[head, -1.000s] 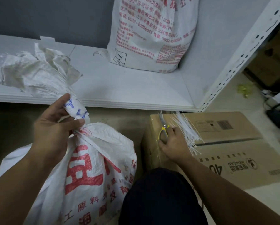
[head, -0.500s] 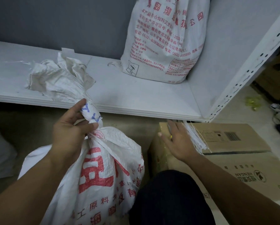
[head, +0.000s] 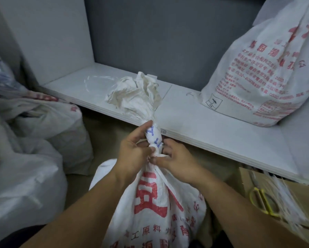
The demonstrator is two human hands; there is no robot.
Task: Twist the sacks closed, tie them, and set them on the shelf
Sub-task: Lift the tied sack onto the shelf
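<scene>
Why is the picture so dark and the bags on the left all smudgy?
Head view: dim, flat light, no glare; the left sacks blur near the frame edge, the scissors at right smear too; the left hand, right hand and sack neck in the middle look sharpest.

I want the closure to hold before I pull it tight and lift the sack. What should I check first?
1. Twist tight: ok. The sack neck is wound into a narrow rope.
2. Twist held: ok. The left hand grips the neck.
3. Tie in place: ok. A white tie crosses the neck, pinched by the right hand.
4. Knot made: cannot tell, the fingers hide it.
5. Room on the shelf: ok. There is bare board left of the standing sack.
6. Scissors at hand: ok. They lie on the cardboard box beside the right arm.
</scene>
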